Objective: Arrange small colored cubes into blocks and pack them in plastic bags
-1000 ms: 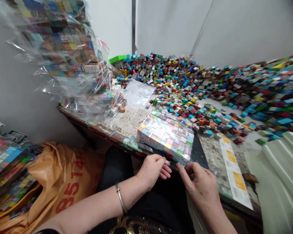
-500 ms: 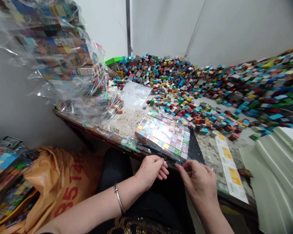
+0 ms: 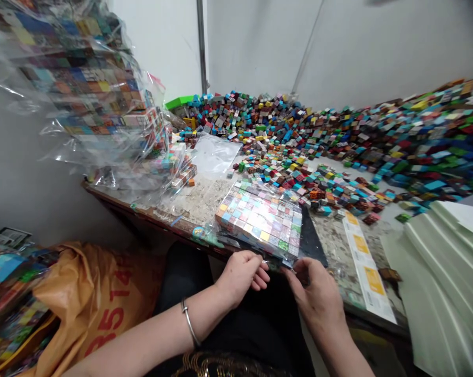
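A flat block of small colourful cubes point(image 3: 255, 214) lies inside a clear plastic bag point(image 3: 236, 242) at the table's front edge, shining under the light. My left hand point(image 3: 242, 276) is closed at the bag's near edge, thumb and forefinger pinching the film while the other fingers curl below. To its right, my right hand point(image 3: 318, 293) grips the same edge near the block's right corner, between thumb and fingertips. The film between the two hands is hard to make out. Part of a black flat sheet point(image 3: 314, 235) shows beneath the block.
Loose cubes point(image 3: 267, 112) are heaped along the back and right. Bagged cube blocks point(image 3: 98, 84) are stacked at left, near an empty clear bag point(image 3: 215, 152). A label strip point(image 3: 367, 267) and pale green sheets point(image 3: 428, 277) lie right. An orange sack point(image 3: 102, 298) stands lower left.
The whole view has shifted slightly left. My right fingertips have moved a little at the bag's edge; my left hand keeps its pinch, and the block stays in place.
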Action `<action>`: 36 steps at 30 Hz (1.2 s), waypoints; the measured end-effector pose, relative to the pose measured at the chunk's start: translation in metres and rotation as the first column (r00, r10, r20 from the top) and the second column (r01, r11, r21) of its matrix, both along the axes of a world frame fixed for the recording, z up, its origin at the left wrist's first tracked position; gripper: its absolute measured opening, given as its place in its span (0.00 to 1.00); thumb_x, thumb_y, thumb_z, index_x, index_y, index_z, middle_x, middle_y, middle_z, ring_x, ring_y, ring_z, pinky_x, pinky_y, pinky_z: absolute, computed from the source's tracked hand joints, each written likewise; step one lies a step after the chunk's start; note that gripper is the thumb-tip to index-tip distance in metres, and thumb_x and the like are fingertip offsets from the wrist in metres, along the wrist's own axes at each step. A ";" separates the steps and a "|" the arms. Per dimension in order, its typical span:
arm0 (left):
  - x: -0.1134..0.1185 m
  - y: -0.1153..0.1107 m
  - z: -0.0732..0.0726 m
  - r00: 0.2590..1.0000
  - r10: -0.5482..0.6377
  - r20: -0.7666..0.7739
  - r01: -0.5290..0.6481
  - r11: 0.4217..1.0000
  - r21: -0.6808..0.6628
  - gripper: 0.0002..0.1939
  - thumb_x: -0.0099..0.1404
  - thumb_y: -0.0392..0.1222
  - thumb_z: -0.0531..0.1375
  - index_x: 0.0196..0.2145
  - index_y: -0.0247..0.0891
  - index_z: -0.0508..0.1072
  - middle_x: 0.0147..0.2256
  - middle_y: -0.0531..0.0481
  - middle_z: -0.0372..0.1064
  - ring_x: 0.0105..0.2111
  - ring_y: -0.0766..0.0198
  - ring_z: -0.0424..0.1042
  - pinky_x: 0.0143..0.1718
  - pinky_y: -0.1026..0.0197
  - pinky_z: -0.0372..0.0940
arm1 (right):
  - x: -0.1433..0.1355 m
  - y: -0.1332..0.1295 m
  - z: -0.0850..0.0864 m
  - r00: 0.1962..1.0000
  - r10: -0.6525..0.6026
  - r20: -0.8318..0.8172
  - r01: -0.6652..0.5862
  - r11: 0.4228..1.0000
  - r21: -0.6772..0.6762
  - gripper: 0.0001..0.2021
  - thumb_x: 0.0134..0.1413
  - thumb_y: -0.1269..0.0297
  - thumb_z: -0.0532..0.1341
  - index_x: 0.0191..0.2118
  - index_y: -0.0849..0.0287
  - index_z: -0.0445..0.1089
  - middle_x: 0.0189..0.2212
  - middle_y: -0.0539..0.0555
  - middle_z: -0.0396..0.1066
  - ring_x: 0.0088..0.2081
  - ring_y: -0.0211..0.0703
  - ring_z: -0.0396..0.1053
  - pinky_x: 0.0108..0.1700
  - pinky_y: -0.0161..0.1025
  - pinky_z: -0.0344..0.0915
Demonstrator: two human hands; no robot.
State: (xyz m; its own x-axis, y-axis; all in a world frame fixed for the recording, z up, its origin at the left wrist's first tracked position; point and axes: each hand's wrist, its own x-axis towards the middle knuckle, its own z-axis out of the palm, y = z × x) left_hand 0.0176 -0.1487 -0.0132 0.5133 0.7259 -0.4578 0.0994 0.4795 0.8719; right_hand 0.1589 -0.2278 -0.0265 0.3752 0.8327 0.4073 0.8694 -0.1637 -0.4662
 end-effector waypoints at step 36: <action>-0.014 -0.003 -0.006 0.965 -0.254 -0.061 0.256 0.967 0.018 0.15 0.52 0.50 0.52 0.21 0.35 0.66 0.15 0.54 0.64 0.13 0.72 0.63 0.15 0.69 0.55 | 0.000 0.036 0.002 0.990 0.065 0.123 -0.073 0.995 0.063 0.29 0.52 0.60 0.56 0.59 0.58 0.50 0.60 0.66 0.44 0.58 0.60 0.49 0.52 0.56 0.58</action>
